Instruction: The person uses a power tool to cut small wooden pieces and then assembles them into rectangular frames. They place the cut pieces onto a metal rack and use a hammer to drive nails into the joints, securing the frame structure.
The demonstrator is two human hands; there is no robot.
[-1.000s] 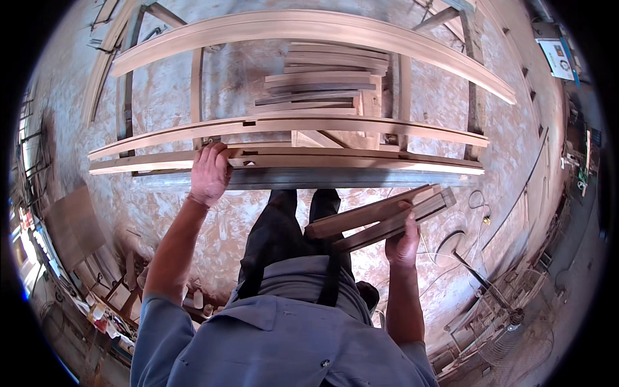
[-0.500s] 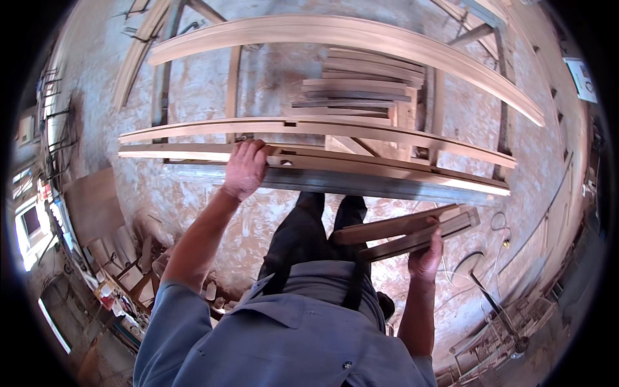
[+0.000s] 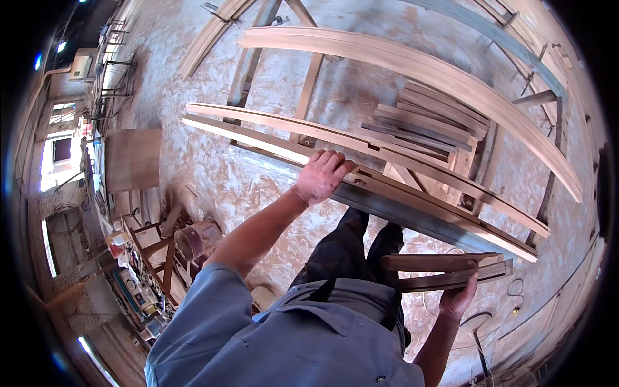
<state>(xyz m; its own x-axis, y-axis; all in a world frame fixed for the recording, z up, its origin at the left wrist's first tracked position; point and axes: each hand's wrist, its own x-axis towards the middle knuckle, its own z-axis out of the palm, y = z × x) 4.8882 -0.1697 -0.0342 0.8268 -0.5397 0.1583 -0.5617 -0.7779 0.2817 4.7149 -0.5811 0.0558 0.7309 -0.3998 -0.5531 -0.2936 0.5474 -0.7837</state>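
The left hand [image 3: 320,179] had its fingers close together, curled over and clasping the long pale rail [image 3: 425,201], a dark slot [image 3: 366,173] just right of them. The right hand's [image 3: 456,298] fingers, partly hidden, pinched two short brown wood pieces [image 3: 429,262], which extended leftward, slightly apart.

The left hand [image 3: 322,177] covers a stretch of the nearest wooden rail [image 3: 412,197] mid-frame, short boards [image 3: 432,262] at lower right hide most right-hand [image 3: 458,298] fingers, the shirt [image 3: 290,342] runs off the bottom edge, and lower-left clutter [image 3: 138,297] is indistinct.
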